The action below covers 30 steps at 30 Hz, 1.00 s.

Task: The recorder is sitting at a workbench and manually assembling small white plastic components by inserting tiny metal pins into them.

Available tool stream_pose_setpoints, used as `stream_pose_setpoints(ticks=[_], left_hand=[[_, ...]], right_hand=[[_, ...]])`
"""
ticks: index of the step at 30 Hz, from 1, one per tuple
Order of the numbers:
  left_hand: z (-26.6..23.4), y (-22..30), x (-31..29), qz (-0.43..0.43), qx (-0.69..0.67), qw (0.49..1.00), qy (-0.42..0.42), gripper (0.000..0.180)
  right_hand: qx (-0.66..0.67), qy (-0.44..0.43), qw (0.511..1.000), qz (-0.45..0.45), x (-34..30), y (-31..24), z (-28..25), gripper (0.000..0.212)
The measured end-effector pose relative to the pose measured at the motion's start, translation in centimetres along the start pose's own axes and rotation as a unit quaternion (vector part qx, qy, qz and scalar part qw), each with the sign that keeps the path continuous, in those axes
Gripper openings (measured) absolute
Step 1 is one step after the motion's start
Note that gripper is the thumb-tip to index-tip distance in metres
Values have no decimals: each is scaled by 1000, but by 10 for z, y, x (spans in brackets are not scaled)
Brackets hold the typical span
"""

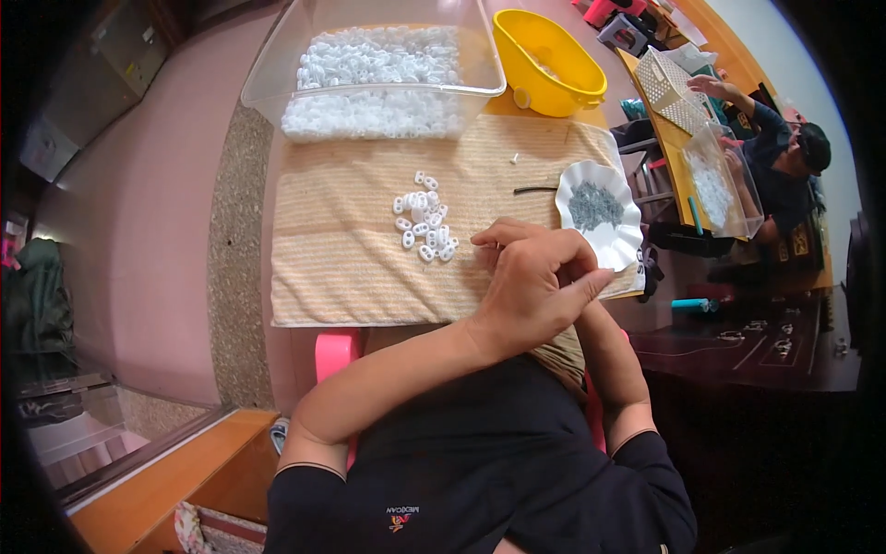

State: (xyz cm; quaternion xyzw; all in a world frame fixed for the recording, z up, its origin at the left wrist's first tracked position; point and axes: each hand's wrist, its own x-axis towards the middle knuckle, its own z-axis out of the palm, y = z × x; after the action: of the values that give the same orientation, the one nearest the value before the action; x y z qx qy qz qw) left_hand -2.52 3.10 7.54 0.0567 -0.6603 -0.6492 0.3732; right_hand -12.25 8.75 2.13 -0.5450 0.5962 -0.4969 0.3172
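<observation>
Plastic tub (482, 90) holds white pieces (378, 57), fluted dish (613, 251) grey bits (595, 205).

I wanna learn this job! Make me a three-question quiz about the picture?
1. True or false: the yellow tub is to the right of the clear bin.
2. What colour are the bits in the wavy dish? A red, B grey, C orange.
3. Fill in: the small heap of white pieces lies on a striped ____.

Key: 1 true; 2 B; 3 towel.
</observation>
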Motion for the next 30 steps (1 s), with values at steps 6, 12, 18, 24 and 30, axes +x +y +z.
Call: stream_pose_setpoints(ticks=[6, 12, 18, 24, 30], left_hand=[[3, -13, 4, -16, 0, 1000, 20, 15], [-2, -14, 3, -29, 53, 998, 30, 15], [-4, -17, 4, -46, 35, 998, 40, 15], [-6, -20, 6, -27, 44, 998, 29, 14], [-8, -31, 7, -24, 53, 997, 60, 16]], right_hand=[[27, -26, 999, -28, 19, -10, 0, 27], [73, -60, 995, -45, 35, -23, 2, 26], [-112, -106, 986, -64, 47, -20, 4, 27], [60, -49, 997, -29, 36, 12, 10, 39], [34, -97, 994, -48, 55, 16, 5, 29]])
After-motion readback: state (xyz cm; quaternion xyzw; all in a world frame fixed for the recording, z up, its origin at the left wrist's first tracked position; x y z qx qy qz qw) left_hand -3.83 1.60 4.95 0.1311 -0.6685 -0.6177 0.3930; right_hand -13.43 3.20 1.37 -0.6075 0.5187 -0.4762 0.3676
